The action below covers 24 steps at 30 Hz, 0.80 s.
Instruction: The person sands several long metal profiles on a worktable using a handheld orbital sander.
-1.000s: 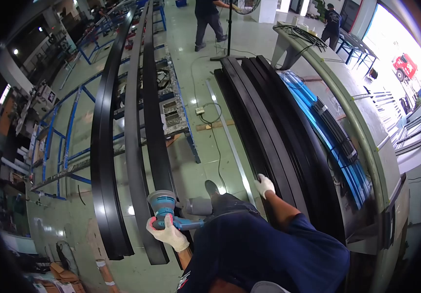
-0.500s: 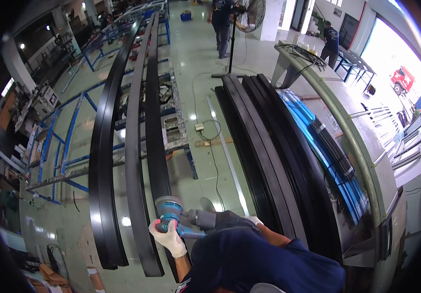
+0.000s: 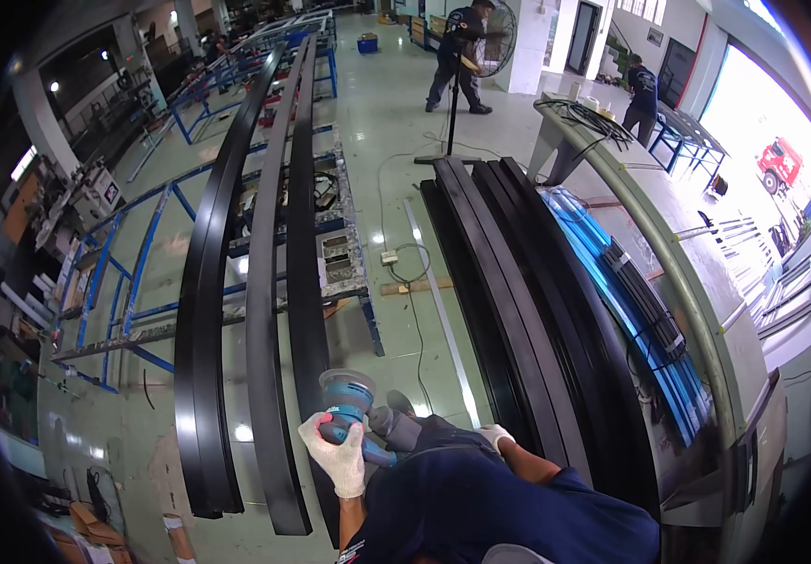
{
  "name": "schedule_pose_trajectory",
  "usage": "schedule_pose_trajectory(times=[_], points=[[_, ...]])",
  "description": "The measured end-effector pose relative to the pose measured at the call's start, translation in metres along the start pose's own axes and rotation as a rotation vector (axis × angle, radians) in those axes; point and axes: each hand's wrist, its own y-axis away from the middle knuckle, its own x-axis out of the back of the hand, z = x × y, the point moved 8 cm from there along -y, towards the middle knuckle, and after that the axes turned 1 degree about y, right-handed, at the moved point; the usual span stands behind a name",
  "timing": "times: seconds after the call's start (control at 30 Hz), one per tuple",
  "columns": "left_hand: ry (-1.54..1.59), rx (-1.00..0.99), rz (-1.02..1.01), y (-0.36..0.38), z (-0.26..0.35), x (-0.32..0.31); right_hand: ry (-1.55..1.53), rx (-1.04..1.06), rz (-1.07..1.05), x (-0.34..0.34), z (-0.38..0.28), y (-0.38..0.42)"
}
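Your view is bright and mostly sharp. Daylight floods in from the doorway (image 3: 781, 122) at upper right and blows out to white there. The glossy floor (image 3: 377, 103) throws back small glare spots. Fisheye distortion bends straight lines, and the corners of the frame fall to black.

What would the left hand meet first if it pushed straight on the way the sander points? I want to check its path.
The left hand grips the blue sander, whose head sits on the nearest black profile. Pushed onward, it would likely run along that profile; nothing else shows in its line, though depth is unclear.
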Motion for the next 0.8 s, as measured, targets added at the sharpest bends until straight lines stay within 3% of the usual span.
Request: schedule_pose_trajectory(times=[0.1,0.17,0.23,0.37,0.43,0.47,0.57,0.6,0.63,0.7,0.77,0.8], points=[[0.01,0.016,-0.106,0.005,0.011,-0.01,-0.033,0.045,-0.088,-0.015,-0.023,-0.005],[0.033,0.057,-0.176,0.004,0.012,-0.022,-0.046,0.028,-0.077,-0.001,-0.049,0.022],[-0.09,-0.03,-0.175,0.004,-0.001,-0.024,-0.124,0.051,0.03,0.003,-0.048,0.018],[-0.046,0.051,-0.22,0.002,-0.023,-0.028,-0.418,-0.068,0.041,0.004,0.005,0.031],[-0.042,0.094,-0.266,-0.003,-0.034,-0.036,-0.499,0.091,0.186,0.011,0.027,0.047],[-0.012,0.1,-0.274,-0.003,-0.038,-0.038,-0.823,-0.156,0.166,-0.004,0.059,0.053],[0.027,0.123,-0.285,-0.007,-0.032,-0.043,-0.254,0.016,0.15,-0.024,0.116,0.055],[0.032,0.132,-0.289,-0.007,-0.029,-0.043,-0.211,-0.056,0.13,-0.048,0.153,0.039],[0.036,0.14,-0.296,-0.007,-0.027,-0.044,0.189,0.18,0.124,-0.049,0.134,0.05],[-0.004,0.102,-0.31,-0.007,-0.022,-0.042,0.12,-0.029,-0.055,-0.046,0.13,0.085],[-0.012,0.096,-0.313,-0.008,-0.018,-0.048,-0.157,-0.425,-0.062,-0.046,0.14,0.095],[-0.042,0.079,-0.315,-0.01,-0.021,-0.049,0.037,-0.117,-0.048,-0.055,0.132,0.074]])
